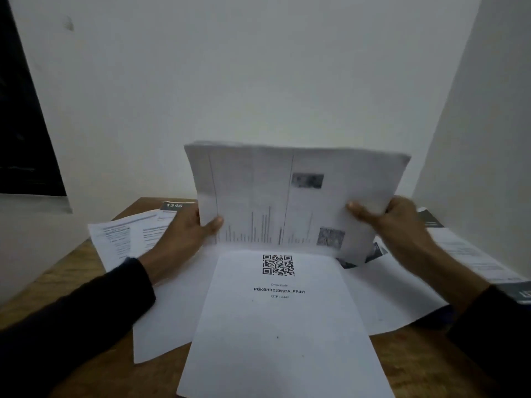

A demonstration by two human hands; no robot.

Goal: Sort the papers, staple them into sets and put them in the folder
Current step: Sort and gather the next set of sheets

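A stack of printed papers (290,196) stands upright on its long edge above the table. My left hand (184,237) grips its left side with the thumb on the front. At the stack's right side my right hand (399,222) holds it the same way. Below the stack lies a white sheet with a QR code (278,317), flat and facing me. More loose sheets (126,239) fan out at the left, and other printed pages (471,259) lie at the right. No stapler or folder is visible.
The wooden table (63,280) sits in a corner between white walls (258,81). Blank sheets (161,326) spread under the QR sheet. A dark-headed leaflet marked 1345 (173,205) lies at the back left.
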